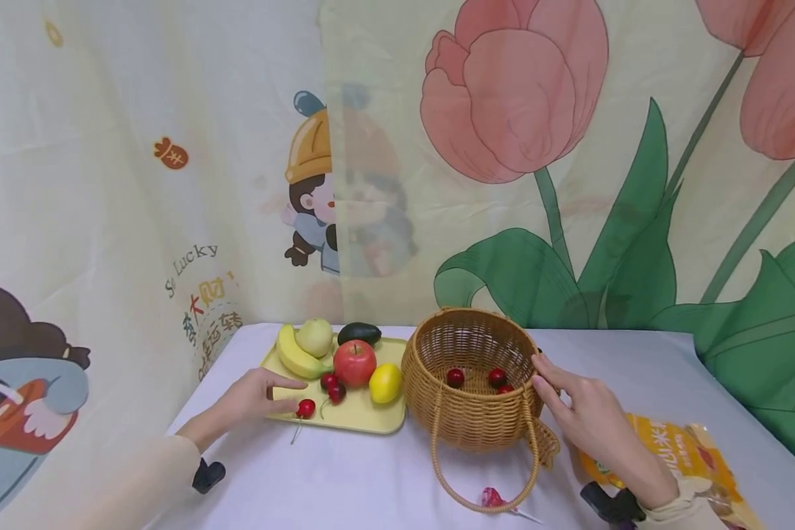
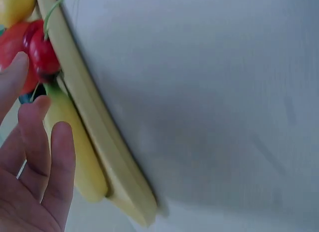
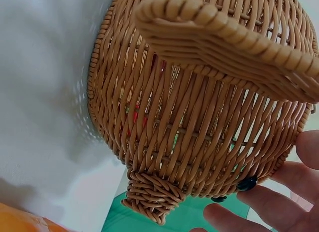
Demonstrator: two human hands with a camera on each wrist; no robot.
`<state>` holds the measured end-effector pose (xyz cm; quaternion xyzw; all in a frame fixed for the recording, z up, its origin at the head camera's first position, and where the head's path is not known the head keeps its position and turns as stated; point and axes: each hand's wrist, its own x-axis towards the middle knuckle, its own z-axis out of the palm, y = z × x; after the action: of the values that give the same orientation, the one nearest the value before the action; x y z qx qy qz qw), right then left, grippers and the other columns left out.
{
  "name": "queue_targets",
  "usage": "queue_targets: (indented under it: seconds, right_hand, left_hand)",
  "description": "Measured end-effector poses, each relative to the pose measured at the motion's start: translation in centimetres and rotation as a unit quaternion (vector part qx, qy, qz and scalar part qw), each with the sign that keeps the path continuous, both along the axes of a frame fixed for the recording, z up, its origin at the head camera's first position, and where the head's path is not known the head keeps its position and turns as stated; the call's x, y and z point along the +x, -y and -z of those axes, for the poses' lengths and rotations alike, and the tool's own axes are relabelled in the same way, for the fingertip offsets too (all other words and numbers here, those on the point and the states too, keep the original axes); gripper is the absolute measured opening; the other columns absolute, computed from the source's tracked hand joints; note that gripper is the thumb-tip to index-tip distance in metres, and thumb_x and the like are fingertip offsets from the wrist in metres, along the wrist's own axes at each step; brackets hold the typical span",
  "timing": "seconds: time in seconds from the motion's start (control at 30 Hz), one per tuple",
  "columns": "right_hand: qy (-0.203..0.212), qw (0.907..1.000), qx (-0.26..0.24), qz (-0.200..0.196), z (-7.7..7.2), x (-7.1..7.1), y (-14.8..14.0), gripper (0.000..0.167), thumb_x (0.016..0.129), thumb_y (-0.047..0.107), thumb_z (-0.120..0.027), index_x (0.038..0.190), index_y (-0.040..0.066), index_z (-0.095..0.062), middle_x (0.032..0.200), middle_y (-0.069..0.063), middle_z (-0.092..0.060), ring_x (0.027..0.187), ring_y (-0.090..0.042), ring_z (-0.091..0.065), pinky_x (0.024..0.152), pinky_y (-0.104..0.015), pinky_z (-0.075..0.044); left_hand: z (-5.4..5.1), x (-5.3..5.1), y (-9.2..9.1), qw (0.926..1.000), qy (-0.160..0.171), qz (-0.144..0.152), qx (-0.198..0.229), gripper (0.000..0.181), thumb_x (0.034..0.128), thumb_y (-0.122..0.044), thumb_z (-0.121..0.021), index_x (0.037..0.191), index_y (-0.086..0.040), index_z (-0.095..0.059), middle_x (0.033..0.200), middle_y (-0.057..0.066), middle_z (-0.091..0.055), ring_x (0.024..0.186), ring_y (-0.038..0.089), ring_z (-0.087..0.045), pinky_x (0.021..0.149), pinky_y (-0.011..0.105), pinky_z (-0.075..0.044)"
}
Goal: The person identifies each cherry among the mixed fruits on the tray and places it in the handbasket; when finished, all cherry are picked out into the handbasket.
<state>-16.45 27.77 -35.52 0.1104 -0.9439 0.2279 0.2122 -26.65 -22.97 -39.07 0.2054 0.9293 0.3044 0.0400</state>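
My left hand (image 1: 258,396) hovers at the near left edge of the yellow tray (image 1: 364,422), thumb and fingers spread apart. Close to its thumb tip lies a red cherry (image 1: 306,408) on the tray edge, stem hanging over; I cannot tell whether they touch. The left wrist view shows cherries (image 2: 44,51) beyond the fingertips. My right hand (image 1: 589,408) rests its extended fingers on the right side of the wicker basket (image 1: 473,419), near the rim. Several cherries (image 1: 456,378) lie inside the basket. Its handle (image 1: 437,460) hangs down in front.
On the tray sit a banana (image 1: 298,357), a round pale-green fruit (image 1: 315,337), a dark green fruit (image 1: 359,333), a red apple (image 1: 354,363), a lemon (image 1: 386,383) and more cherries (image 1: 336,393). A lollipop (image 1: 493,498) lies by the basket handle. An orange snack bag (image 1: 682,456) is beside my right forearm.
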Motion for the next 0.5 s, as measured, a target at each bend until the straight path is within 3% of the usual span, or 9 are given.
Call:
queue_targets:
  seconds: [0.1, 0.17, 0.27, 0.33, 0.5]
  right_hand:
    - [0.0, 1.0, -0.001, -0.001, 0.2, -0.1, 0.1, 0.046, 0.107, 0.032, -0.055, 0.144, 0.005, -0.058, 0.142, -0.018, -0.06, 0.123, -0.047, -0.063, 0.095, -0.063, -0.053]
    - [0.0, 1.0, -0.003, -0.001, 0.3, -0.1, 0.2, 0.046, 0.107, 0.031, -0.056, 0.144, 0.005, -0.058, 0.142, -0.017, -0.06, 0.122, -0.047, -0.063, 0.094, -0.063, -0.053]
    - [-0.004, 1.0, -0.003, -0.001, 0.4, -0.1, 0.2, 0.045, 0.107, 0.031, -0.055, 0.143, 0.004, -0.058, 0.142, -0.018, -0.06, 0.121, -0.047, -0.064, 0.093, -0.062, -0.053]
    - [-0.006, 1.0, -0.002, -0.002, 0.4, -0.1, 0.2, 0.045, 0.107, 0.03, -0.055, 0.143, 0.003, -0.058, 0.142, -0.018, -0.06, 0.121, -0.047, -0.064, 0.093, -0.063, -0.053]
    - [-0.012, 0.9999, -0.003, -0.005, 0.2, -0.1, 0.0, 0.045, 0.107, 0.03, -0.055, 0.143, 0.002, -0.058, 0.141, -0.019, -0.06, 0.12, -0.048, -0.064, 0.093, -0.063, -0.053]
  left_hand:
    - [0.9, 0.4, -0.5, 0.9999, 0.004, -0.014, -0.008, 0.039, 0.0845, -0.024, -0.084, 0.122, -0.014, -0.077, 0.055, -0.01, -0.039, 0.054, 0.007, -0.041, 0.049, 0.02, -0.034]
    - [1.3, 0.6, -0.7, 0.9998, -0.004, -0.014, -0.016, 0.036, 0.085, -0.025, -0.083, 0.12, -0.016, -0.078, 0.062, -0.003, -0.059, 0.059, 0.007, -0.045, 0.054, 0.021, -0.035]
    - [1.7, 0.6, -0.8, 0.9995, -0.022, -0.002, -0.025, 0.032, 0.0857, -0.025, -0.082, 0.117, -0.017, -0.079, 0.092, 0.005, -0.08, 0.071, 0.005, -0.053, 0.062, 0.021, -0.038]
    - [1.6, 0.7, -0.9, 0.9993, -0.026, 0.001, -0.028, 0.03, 0.0858, -0.024, -0.082, 0.116, -0.018, -0.08, 0.116, 0.003, -0.079, 0.083, 0.006, -0.058, 0.07, 0.022, -0.041]
    - [1.4, 0.5, -1.2, 0.9993, -0.024, -0.001, -0.03, 0.029, 0.0862, -0.023, -0.082, 0.115, -0.019, -0.08, 0.115, 0.001, -0.079, 0.091, 0.006, -0.064, 0.076, 0.024, -0.044]
